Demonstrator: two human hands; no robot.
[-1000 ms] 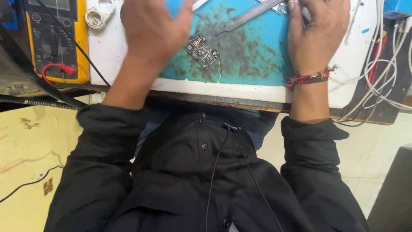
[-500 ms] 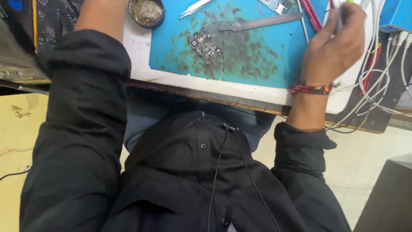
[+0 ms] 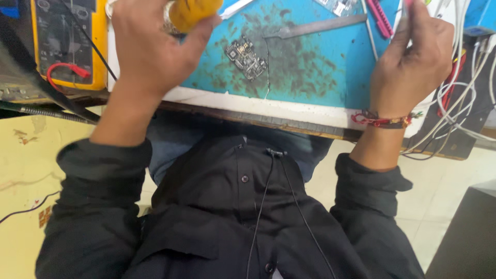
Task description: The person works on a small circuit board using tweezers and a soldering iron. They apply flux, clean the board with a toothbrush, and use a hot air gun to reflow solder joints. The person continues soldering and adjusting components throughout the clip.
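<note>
My left hand (image 3: 150,49) is closed around a rounded yellow object (image 3: 194,13) at the top left, above the blue work mat (image 3: 320,72). A small dark circuit board (image 3: 246,57) lies on the mat just right of that hand. My right hand (image 3: 413,57), with a red thread bracelet at the wrist, is raised at the mat's right edge with fingers pinched on a thin pink-tipped tool (image 3: 408,5) that runs out of the frame. A flat metal strip (image 3: 315,27) lies on the mat between the hands.
A yellow multimeter (image 3: 67,44) with red and black leads sits at the far left. A pink comb-like tool (image 3: 381,18) lies at the mat's top right. White and red cables (image 3: 460,93) hang off the table's right edge. My black jacket fills the lower frame.
My left hand has come back from reaching up and left, and now holds the yellow object near the mat. My right hand stays raised at the right edge.
</note>
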